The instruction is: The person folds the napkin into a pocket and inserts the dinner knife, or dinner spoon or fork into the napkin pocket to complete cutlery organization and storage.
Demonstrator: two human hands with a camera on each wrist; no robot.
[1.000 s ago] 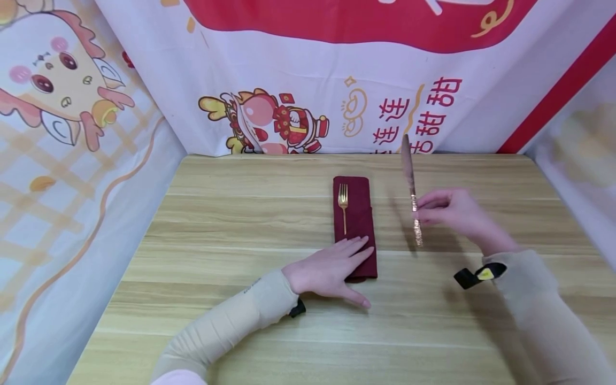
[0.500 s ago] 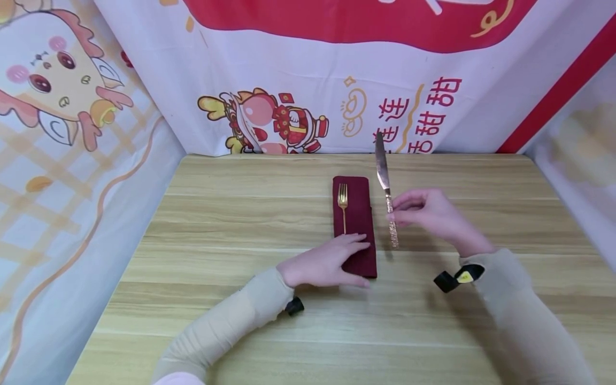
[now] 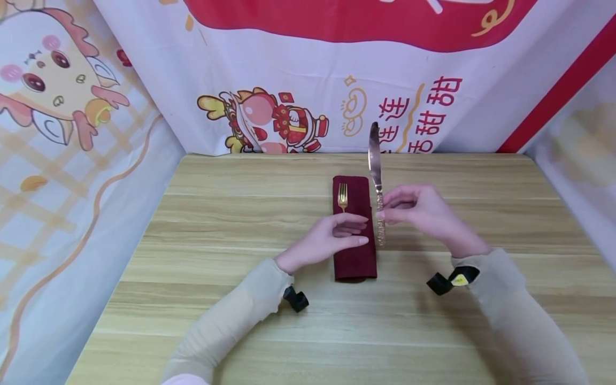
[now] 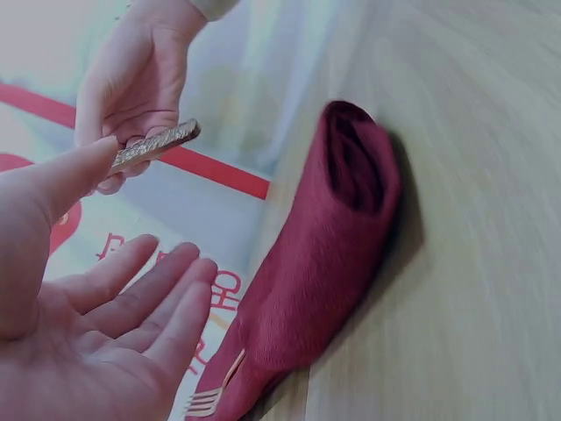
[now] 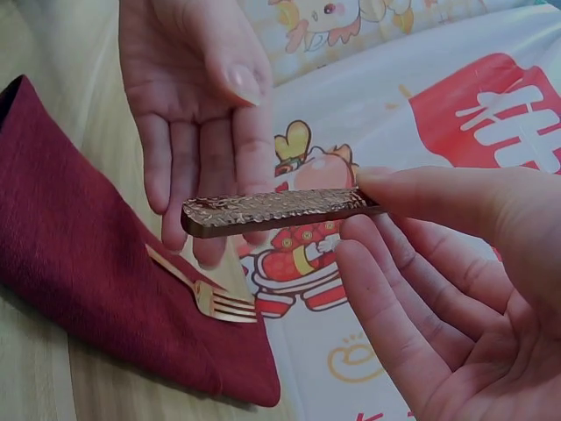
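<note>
My right hand [image 3: 425, 214] pinches a table knife [image 3: 375, 160] by its textured handle between thumb and fingertips. The blade points away from me. In the right wrist view the knife handle [image 5: 276, 210] lies across between both hands. My left hand [image 3: 320, 240] is raised over the napkin with relaxed fingers, palm turned toward the knife, holding nothing. Below it lies a folded dark red napkin [image 3: 353, 264], its rolled end showing in the left wrist view. A small gold fork [image 3: 343, 195] rests on the napkin; the left hand hides its lower handle in the head view.
The wood-grain table [image 3: 231, 214] extends on both sides of the napkin. A printed white and red cloth [image 3: 289, 59] hangs along its back edge, and another patterned cloth [image 3: 110, 176] borders the left. Black wrist straps [image 3: 452, 280] sit at both sleeves.
My right hand has carried the knife leftward to the napkin's right edge. My left hand has lifted off the napkin's near part and moved forward, turning its palm toward the knife.
</note>
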